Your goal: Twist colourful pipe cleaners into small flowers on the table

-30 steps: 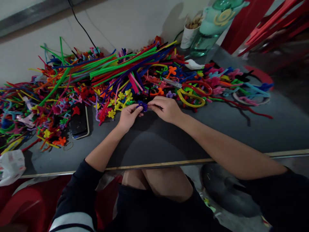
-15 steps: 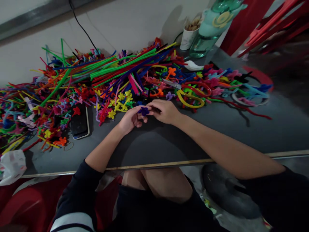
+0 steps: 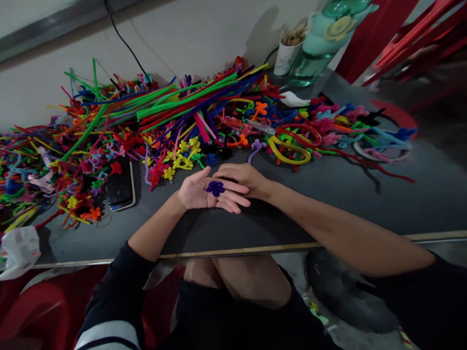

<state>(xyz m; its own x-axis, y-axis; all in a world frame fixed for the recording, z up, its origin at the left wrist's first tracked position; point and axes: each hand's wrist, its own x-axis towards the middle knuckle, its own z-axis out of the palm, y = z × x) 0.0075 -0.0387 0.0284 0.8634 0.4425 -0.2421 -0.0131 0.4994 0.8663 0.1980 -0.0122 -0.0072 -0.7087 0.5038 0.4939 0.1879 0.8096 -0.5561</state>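
Left hand point(image 3: 200, 195) palm up, opened flat, fingers extended and slightly parted; a dark purple fuzzy flower point(image 3: 215, 188), rounded petals, rests against the base of its fingers. Right hand point(image 3: 248, 178) curled behind the left's fingers; fingertips hidden, cannot tell whether it grips anything. Both hands over smooth dark-grey bench point(image 3: 219, 233). Beyond: bundle of long, straight plush stems point(image 3: 189, 103), small yellow star-shaped flowers point(image 3: 183, 154), metal-bladed scissors point(image 3: 270, 130) with looped handles.

No readable text or labels.
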